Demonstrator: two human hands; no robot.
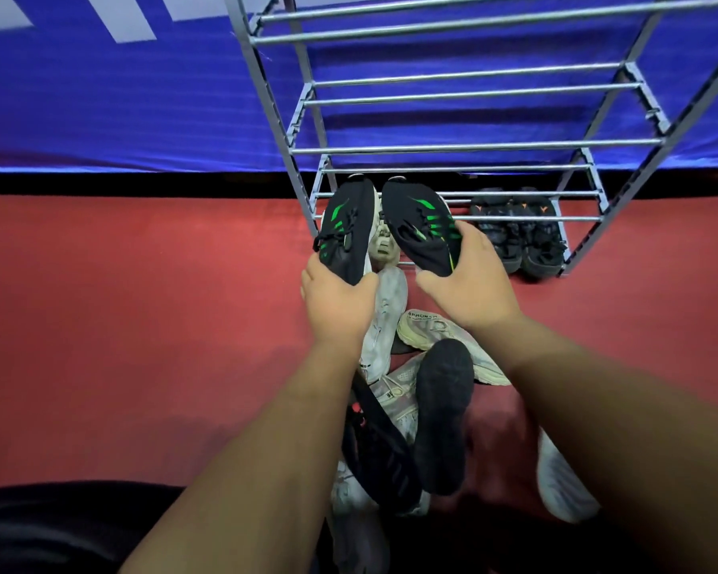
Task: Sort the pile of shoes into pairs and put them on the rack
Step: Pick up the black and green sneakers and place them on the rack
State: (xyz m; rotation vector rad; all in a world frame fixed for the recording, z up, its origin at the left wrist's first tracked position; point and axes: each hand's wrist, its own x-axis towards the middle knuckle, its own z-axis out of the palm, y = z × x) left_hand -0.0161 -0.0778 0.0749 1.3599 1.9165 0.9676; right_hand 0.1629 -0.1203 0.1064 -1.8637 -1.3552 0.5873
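Note:
I hold a matching pair of black shoes with green stripes, toes pointing at the rack. My left hand (336,302) grips the heel of the left black-and-green shoe (349,229). My right hand (467,283) grips the heel of the right black-and-green shoe (419,225). Both shoes hover at the front of the grey metal rack (452,149), near its lowest bars. A pair of dark shoes with orange marks (515,234) sits on the bottom tier at the right. The pile (407,387) of white and black shoes lies on the floor between my forearms.
A white shoe (384,242) lies partly behind the held pair at the rack's base. The rack's upper tiers are bare bars. A blue banner wall (121,109) stands behind the rack. Red carpet (142,325) spreads to the left and right of the pile.

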